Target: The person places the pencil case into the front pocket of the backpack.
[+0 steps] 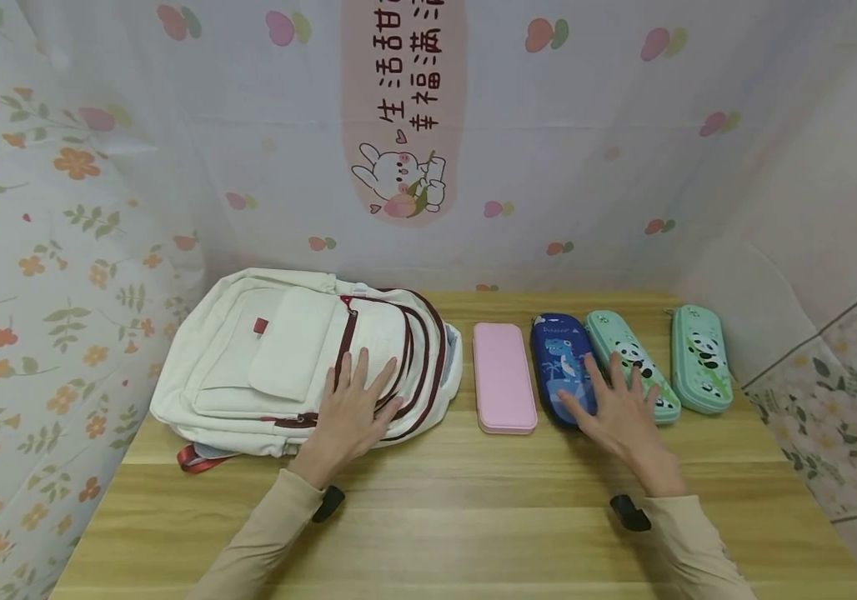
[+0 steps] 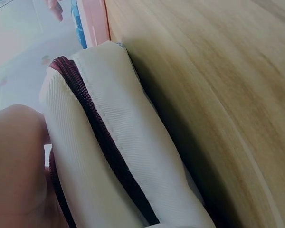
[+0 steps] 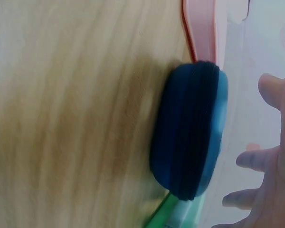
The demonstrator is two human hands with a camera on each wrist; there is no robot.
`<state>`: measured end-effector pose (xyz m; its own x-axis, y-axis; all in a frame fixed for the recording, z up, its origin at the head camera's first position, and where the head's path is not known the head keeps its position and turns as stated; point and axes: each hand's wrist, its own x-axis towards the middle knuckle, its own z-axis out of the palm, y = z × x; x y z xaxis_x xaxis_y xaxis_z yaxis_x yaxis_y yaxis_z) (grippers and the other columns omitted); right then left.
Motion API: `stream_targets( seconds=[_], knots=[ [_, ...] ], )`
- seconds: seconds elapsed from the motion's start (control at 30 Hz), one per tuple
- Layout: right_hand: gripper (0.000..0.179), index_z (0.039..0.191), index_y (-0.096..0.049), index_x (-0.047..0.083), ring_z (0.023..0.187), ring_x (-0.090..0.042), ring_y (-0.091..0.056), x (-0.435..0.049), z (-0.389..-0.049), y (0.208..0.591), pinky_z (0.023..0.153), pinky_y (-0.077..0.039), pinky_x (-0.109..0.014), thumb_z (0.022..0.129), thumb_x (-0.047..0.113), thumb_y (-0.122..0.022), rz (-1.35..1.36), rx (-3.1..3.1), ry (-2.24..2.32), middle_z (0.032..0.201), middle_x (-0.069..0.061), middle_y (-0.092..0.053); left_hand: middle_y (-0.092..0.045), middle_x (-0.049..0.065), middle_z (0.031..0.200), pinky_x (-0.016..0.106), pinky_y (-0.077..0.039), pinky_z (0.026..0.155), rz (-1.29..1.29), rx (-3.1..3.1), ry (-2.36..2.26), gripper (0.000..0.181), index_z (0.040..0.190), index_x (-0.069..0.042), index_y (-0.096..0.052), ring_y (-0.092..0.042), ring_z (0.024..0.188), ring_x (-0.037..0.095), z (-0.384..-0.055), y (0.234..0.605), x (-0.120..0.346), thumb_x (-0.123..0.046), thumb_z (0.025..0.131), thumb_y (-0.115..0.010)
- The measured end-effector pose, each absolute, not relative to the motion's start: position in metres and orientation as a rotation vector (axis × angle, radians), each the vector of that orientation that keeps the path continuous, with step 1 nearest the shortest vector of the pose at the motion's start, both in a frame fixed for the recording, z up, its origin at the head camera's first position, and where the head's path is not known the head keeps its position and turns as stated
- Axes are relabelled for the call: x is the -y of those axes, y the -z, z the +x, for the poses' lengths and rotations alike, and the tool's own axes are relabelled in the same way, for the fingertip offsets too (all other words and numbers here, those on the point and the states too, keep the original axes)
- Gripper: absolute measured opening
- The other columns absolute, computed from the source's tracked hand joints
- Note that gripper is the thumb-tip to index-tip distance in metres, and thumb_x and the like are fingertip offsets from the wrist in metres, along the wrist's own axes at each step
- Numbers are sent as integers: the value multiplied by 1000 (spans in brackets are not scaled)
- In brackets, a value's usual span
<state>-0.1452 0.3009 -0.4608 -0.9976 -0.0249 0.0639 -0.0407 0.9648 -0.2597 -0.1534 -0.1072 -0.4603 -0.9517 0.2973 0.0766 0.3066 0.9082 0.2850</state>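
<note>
A white backpack [image 1: 233, 358] with dark red zips lies on its back on the table. My left hand [image 1: 353, 417] rests on its zipped end with fingers spread; in the left wrist view the thumb side lies beside the backpack [image 2: 104, 133]. Over the dark blue dinosaur pencil case [image 1: 554, 367] and the neighbouring green panda pencil case [image 1: 623, 342], my right hand [image 1: 619, 417] spreads its fingers. The right wrist view shows that hand [image 3: 275, 166] apart from the blue case [image 3: 187, 133], holding nothing. A pink pencil case [image 1: 505, 379] lies between backpack and blue case.
Another green panda pencil case [image 1: 701, 358] lies at the far right, near the side curtain. The wooden table [image 1: 458, 517] meets a printed curtain [image 1: 578, 167] at the back, and a flowered curtain [image 1: 46, 292] hangs along the left.
</note>
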Motion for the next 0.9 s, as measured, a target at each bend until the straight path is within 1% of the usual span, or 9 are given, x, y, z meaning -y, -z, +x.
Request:
stream_targets(
  seconds=[0.13,0.23,0.33,0.53,0.7,0.8,0.87,0.9],
  knots=[
    [89,159,-29,6,139,-72,-15,-295,-146,465,103,-8,-88,96,66,-48,88,3054,-378,159,-41,-17,-23,26,165,65,-15,122,-490,3042,454,57,158,-25,-37,-17,153,50,-154,459,108,-47,106,-42],
    [87,158,-31,6,139,-72,-16,-289,-147,467,104,-8,-88,96,64,-50,115,3048,-394,159,-41,-19,-26,26,164,65,-15,122,-495,3044,463,56,158,-25,-38,-18,152,50,-154,459,108,-45,106,-43],
    [87,158,-30,7,141,-70,-14,-283,-148,469,105,-7,-87,96,63,-51,133,3050,-425,160,-39,-18,-27,26,164,66,-15,122,-501,3049,464,55,157,-24,-39,-19,152,50,-154,460,108,-44,106,-42],
    [87,159,-29,8,145,-67,-11,-265,-147,469,109,-8,-84,96,61,-53,175,3059,-449,161,-37,-18,-28,24,164,63,-17,123,-521,3046,459,51,155,-25,-43,-19,153,48,-155,461,109,-41,107,-41],
    [86,159,-31,9,146,-64,-11,-249,-147,469,113,-8,-81,95,61,-55,225,3057,-473,162,-35,-19,-31,24,163,59,-20,124,-539,3019,489,49,152,-21,-48,-21,152,47,-156,460,109,-38,108,-41],
    [85,158,-34,9,147,-63,-12,-239,-147,472,114,-8,-79,94,61,-56,255,3033,-491,161,-36,-20,-37,25,159,57,-25,123,-548,2970,507,46,148,-16,-53,-28,150,47,-157,460,108,-34,107,-45],
    [85,157,-36,9,147,-63,-12,-233,-148,474,115,-8,-78,93,60,-58,273,3014,-502,161,-36,-22,-44,25,154,55,-31,120,-563,2910,512,43,143,-13,-58,-37,146,47,-157,459,108,-31,106,-49],
    [85,157,-37,8,147,-63,-13,-230,-148,475,116,-10,-77,93,60,-59,279,3004,-500,160,-36,-22,-50,25,150,54,-36,118,-575,2865,508,41,140,-11,-61,-43,142,46,-158,459,108,-29,105,-52]
  ],
)
